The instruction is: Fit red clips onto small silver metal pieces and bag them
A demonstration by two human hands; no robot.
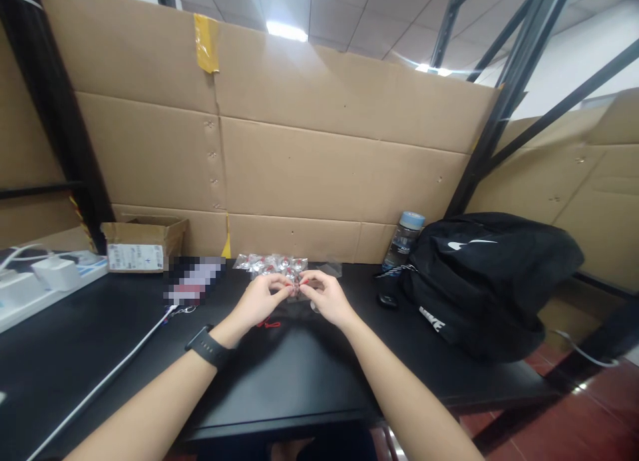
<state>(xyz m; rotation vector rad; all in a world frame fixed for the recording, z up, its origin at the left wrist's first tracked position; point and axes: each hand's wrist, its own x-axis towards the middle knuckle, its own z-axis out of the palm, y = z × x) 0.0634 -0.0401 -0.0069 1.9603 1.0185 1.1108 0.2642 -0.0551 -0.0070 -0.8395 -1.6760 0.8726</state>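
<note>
My left hand (263,298) and my right hand (327,299) meet above the black table. Both are closed, thumb and finger pinched together around a small shiny item (295,287) with red on it. What exactly it is, the fingers largely hide. Just behind them lie several clear plastic packets (255,262) holding small silver and red pieces. A red cord (270,324) lies on the table below my left hand. Something pale and partly hidden (314,307) shows under my right hand. A black watch (210,346) is on my left wrist.
The black table (279,394) runs up to a cardboard wall (324,175). At left are an open cardboard box (137,248), a blurred-out phone-like object (194,279), a white cable (110,374) and a power strip (74,285). A bottle (403,238), black backpack (489,288) and small black object (386,301) sit right.
</note>
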